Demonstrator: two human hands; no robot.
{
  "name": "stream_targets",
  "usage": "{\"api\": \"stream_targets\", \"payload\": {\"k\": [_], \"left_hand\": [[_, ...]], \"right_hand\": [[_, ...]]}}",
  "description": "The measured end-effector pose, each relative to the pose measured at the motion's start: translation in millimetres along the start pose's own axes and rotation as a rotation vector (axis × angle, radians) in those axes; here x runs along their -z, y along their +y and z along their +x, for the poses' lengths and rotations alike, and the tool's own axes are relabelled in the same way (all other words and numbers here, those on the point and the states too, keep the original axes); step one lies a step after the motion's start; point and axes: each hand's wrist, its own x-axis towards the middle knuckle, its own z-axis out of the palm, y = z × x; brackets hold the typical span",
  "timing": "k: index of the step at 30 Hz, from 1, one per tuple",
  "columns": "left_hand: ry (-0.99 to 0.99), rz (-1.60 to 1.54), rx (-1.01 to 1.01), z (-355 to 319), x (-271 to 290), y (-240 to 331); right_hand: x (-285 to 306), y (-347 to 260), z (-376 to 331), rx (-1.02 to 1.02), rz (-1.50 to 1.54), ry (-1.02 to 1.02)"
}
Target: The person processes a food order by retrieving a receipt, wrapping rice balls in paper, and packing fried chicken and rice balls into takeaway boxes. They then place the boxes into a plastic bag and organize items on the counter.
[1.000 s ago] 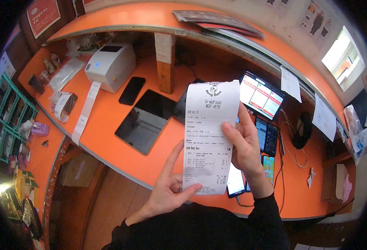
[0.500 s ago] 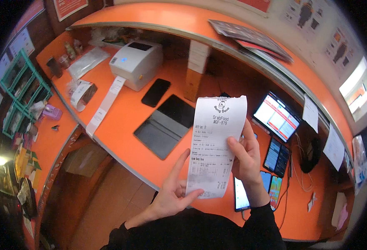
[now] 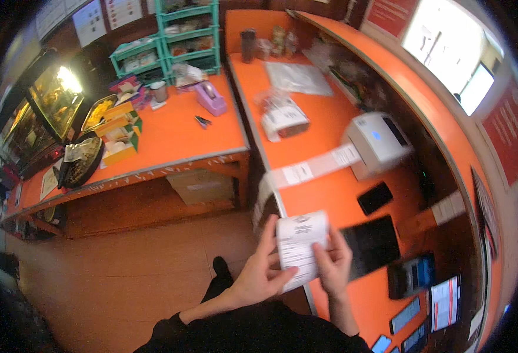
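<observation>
A white printed paper receipt point(image 3: 299, 247) is between my two hands, over the front edge of the orange counter. My left hand point(image 3: 266, 267) grips its left side, with the thumb across the lower front. On the other side my right hand point(image 3: 333, 265) pinches the paper, thumb on the front face. The receipt's top curls back, and its print is blurred. Just beyond my right hand lies a black tablet point(image 3: 372, 247) on the counter. A white label printer point(image 3: 379, 144) stands farther back, with a long strip of labels point(image 3: 312, 169) running out over the counter edge.
Several phones point(image 3: 405, 315) and a lit screen point(image 3: 445, 303) are at the right. A second orange table point(image 3: 170, 141) at the left bears a purple tape dispenser point(image 3: 210, 99), a black round pan point(image 3: 85, 160) and green racks point(image 3: 188, 41). Brown tiled floor point(image 3: 135, 253) lies between.
My view has swung left, bringing the second table and floor into sight. Both hands still hold the receipt, now lower, with its upper part curled back.
</observation>
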Motion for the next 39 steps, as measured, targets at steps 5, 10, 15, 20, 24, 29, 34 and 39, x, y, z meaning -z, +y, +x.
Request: {"api": "stream_targets", "payload": {"k": [5,10,15,20,24,29,34,39], "left_hand": [[0.304,0.260,-0.216,18.2,118.4,2.6],[0.423,0.242,-0.155,41.8,200.3,15.3],[0.469,0.269,-0.189,103.9,265.6,6.9],[0.603,0.699,-0.329,177.2,366.0,-36.5],[0.608,1.151,-0.176,216.3,450.7,-75.9],[0.781,1.425,-0.029,210.6,473.2,-105.4],[0.617,1.337,0.387,205.1,459.0,-99.4],[0.483,1.313,0.530,221.7,468.6,-78.6]], "right_hand": [[-127.5,62.9,65.5,-0.029,0.056,-0.203],[-195.1,78.6,117.4,-0.001,0.005,-0.370],[-216.9,99.8,173.0,0.020,-0.191,-0.376],[-250.3,186.9,253.1,0.155,-0.298,-0.352],[-292.9,271.3,322.2,0.088,-0.424,-0.396],[-314.9,297.8,359.5,0.069,-0.453,-0.529],[-313.4,286.7,401.4,0.418,-0.858,-0.333],[-326.8,294.1,455.0,0.284,-0.968,-0.501]]}}
